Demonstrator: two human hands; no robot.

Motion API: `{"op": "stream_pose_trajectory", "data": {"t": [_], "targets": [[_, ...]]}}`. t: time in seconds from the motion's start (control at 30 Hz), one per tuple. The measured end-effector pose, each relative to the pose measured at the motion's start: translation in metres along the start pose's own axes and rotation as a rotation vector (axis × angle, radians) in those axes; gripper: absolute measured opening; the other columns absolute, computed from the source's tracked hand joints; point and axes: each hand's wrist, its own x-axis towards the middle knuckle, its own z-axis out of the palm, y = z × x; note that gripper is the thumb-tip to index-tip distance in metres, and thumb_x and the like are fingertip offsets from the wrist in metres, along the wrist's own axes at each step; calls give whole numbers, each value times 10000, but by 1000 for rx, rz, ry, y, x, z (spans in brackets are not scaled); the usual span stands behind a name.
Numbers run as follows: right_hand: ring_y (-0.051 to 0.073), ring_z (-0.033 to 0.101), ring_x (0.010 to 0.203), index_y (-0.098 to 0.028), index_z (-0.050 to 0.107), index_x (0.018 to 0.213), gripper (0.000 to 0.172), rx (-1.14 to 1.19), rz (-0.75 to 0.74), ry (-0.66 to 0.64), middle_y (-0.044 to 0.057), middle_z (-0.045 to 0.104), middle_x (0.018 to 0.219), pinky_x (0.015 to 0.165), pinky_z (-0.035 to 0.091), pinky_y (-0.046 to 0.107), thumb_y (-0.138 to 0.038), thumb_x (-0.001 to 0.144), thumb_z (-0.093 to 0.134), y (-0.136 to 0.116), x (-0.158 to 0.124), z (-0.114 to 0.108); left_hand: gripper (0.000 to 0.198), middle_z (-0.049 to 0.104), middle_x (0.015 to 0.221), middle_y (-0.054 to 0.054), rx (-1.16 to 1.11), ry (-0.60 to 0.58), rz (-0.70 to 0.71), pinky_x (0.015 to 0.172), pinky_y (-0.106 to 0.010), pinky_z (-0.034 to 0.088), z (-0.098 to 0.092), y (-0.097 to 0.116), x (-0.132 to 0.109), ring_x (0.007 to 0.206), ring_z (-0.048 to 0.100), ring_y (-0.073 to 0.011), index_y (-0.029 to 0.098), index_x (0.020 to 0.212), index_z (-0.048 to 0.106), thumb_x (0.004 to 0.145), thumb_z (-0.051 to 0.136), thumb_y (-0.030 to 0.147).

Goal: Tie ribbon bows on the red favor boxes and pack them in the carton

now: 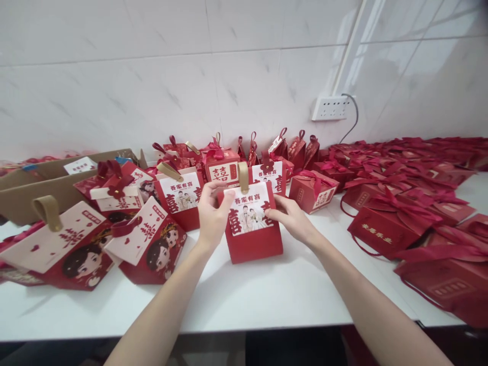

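Observation:
A red gift box (pixel 252 239) with a white printed flap and a gold strap handle stands upright on the white table (pixel 236 300) in front of me. My left hand (pixel 212 213) grips its left upper edge, fingers curled over the flap. My right hand (pixel 290 217) pinches the flap's right edge. Both hands are closed on this box.
Many more red gift boxes crowd the table: cartoon-printed ones (pixel 148 246) at the left, bow-tied boxes (pixel 312 190) behind, flat red ribbon bags (pixel 389 229) at the right. A brown cardboard carton (pixel 34 190) lies at the far left. A wall socket (pixel 331 108) sits above.

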Motion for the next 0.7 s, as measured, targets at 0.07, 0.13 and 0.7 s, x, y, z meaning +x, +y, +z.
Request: {"op": "stream_pose_trajectory", "data": {"t": [0.07, 0.13, 0.7], "targets": [[229, 642, 845, -167, 650, 880, 225, 122, 145, 92, 57, 700, 916, 750, 488, 327, -311, 708, 639, 5, 5, 1, 359, 619, 1009, -59, -127, -56, -122, 733, -285, 508, 0, -6, 3, 912, 614, -171, 215, 1067, 490, 766, 599, 375], [213, 655, 753, -167, 648, 835, 219, 353, 308, 192, 53, 710, 827, 671, 501, 305, -357, 733, 613, 9, 7, 4, 389, 597, 1125, -86, -235, -159, -225, 785, -324, 514, 0, -10, 3, 1009, 598, -203, 213, 1105, 485, 790, 535, 435], [230, 631, 961, -217, 613, 1029, 298, 793, 274, -11, 46, 670, 1094, 734, 524, 342, -377, 790, 538, 9, 4, 15, 583, 455, 1347, -118, -179, -415, -18, 983, -407, 432, 5, -3, -11, 1224, 458, -289, 222, 1203, 491, 717, 639, 508]]}}
